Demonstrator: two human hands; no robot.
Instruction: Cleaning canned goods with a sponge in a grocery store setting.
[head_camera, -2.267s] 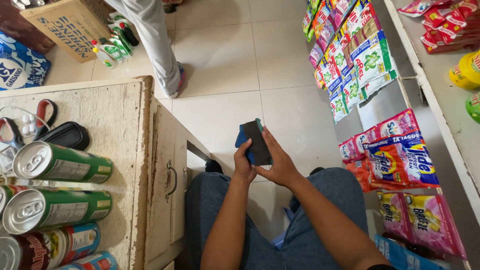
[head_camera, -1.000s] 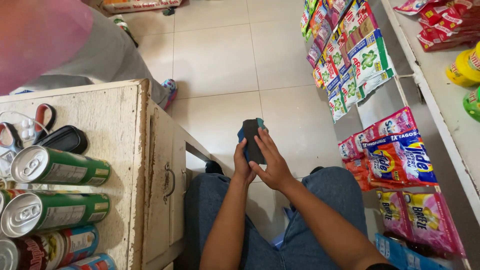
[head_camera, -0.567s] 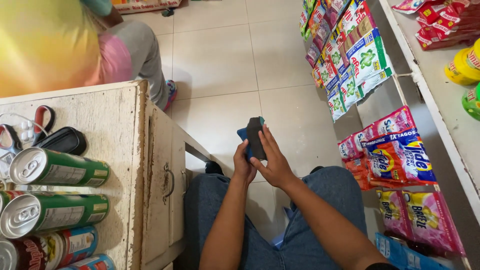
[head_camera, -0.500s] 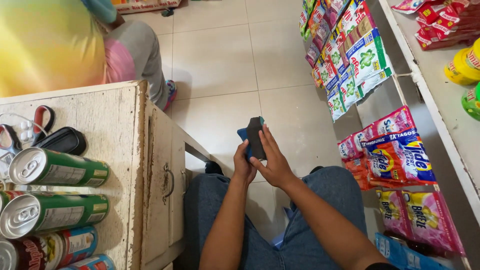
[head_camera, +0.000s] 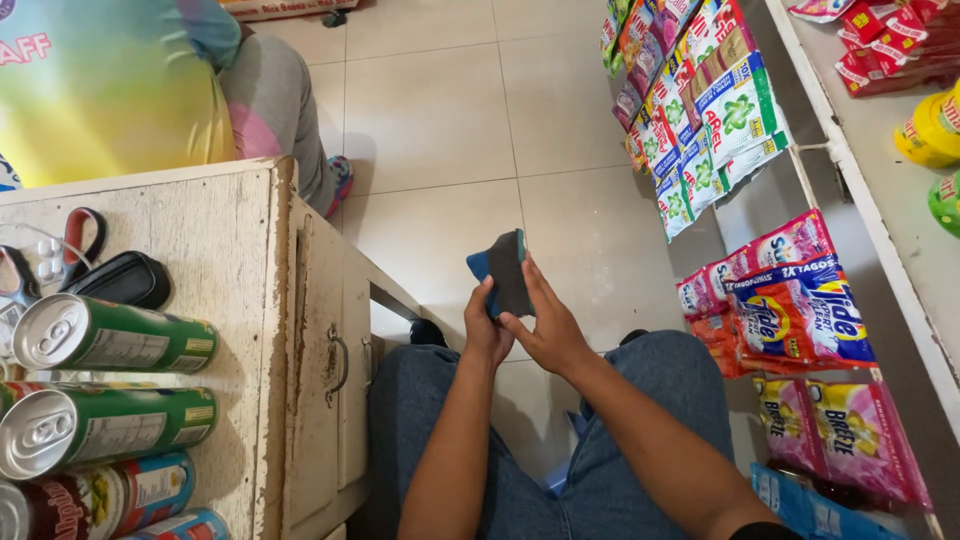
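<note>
Shop floor, pale tiles, seen from a seat behind a worn white cabinet. Dark phone in a blue case is held up over the knees, well above the floor. Left hand is closed round its lower left edge, right hand braces the right side, fingers curled on it. Looks rigid, light, fairly slick, breakable if dropped; side edges are the safe hold. Green drink cans lie sealed on the cabinet top; hanging detergent sachets look unopened.

My left hand and right hand close together above my knees, fingers curled, forearms extended.
</note>
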